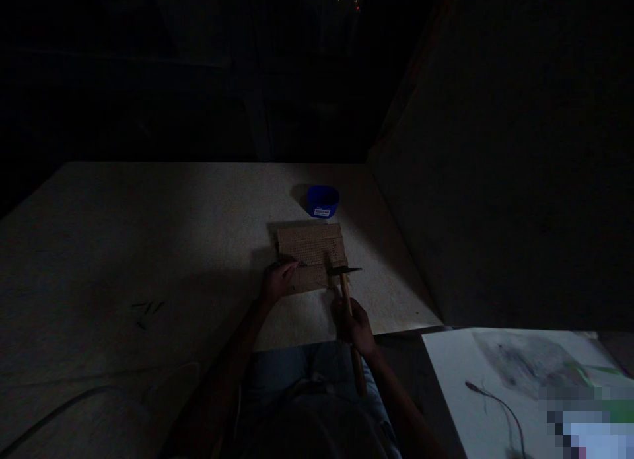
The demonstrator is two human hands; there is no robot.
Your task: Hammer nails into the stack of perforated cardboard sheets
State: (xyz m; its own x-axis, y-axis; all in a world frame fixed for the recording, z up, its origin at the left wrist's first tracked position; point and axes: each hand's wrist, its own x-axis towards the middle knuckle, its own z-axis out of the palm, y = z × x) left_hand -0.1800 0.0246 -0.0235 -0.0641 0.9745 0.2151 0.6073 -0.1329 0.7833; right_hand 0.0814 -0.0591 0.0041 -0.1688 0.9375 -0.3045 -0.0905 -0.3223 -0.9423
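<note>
A small wooden block (311, 247) studded with rows of nails lies near the front edge of a large pale board (148, 247). My left hand (277, 279) rests on the block's near left corner, fingers pinched together on something too small to make out. My right hand (354, 327) is wrapped round the wooden handle of a hammer (348, 294). The hammer's dark head sits over the block's near right edge.
A blue plastic tub (321, 201) stands just beyond the block. A tall upright panel (495, 214) walls off the right side. A white sheet (495, 386) with a thin cable lies at the lower right. Several dark nails (147, 310) lie loose at the left. The room is very dark.
</note>
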